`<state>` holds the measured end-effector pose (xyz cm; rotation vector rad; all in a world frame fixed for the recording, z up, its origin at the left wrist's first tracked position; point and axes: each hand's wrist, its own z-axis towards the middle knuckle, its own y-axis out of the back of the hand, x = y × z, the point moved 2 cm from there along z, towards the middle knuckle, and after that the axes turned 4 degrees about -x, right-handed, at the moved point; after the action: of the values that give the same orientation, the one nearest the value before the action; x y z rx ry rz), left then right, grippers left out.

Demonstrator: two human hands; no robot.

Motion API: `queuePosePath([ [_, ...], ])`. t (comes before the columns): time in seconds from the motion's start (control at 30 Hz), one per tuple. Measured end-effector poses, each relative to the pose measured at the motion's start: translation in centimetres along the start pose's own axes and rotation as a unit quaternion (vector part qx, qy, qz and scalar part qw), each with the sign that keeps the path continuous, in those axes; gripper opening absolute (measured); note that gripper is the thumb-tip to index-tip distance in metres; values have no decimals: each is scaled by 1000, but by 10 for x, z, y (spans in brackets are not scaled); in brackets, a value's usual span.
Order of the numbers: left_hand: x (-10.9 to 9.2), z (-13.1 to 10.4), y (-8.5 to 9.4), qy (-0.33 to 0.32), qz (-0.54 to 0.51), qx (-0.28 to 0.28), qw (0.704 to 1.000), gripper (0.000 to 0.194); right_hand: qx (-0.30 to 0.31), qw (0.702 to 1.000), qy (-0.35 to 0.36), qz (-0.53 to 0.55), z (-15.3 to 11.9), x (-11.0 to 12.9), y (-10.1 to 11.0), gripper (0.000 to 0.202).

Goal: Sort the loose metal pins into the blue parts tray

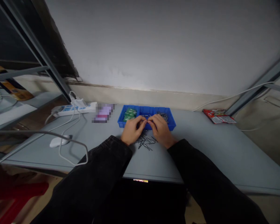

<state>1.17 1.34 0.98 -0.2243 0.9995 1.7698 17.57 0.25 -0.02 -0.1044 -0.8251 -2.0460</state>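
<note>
My left hand (133,129) and my right hand (161,130) meet at the fingertips over the front edge of the blue divided bin (172,126). Each is pinched closed; whatever lies between the fingers is too small to make out. Beneath them on the table is a loose pile of thin metal pins or screws (144,144). Small green packets (130,114) fill the bin's left compartment. Several thin metal pieces (146,115) lie in the middle one, partly covered by my hands. Grey metal parts (163,115) sit in the right compartment.
A white power strip (78,109) with plugs and a blurred purple item (103,113) are on the left. A white mouse (59,141) and loose cables (85,155) lie nearer. A red snack packet (218,116) rests at the far right, beside a metal frame post.
</note>
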Motion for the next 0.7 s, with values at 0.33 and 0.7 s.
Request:
queuePosePath([
  [0.33,0,1,0,-6,1,-1,1000,22,3,1000,-4,1,-1,0,-1,20],
  [0.7,-1,1,0,-3,4,-3,1000,20,-5,1000,5,0,0,2,1,18],
])
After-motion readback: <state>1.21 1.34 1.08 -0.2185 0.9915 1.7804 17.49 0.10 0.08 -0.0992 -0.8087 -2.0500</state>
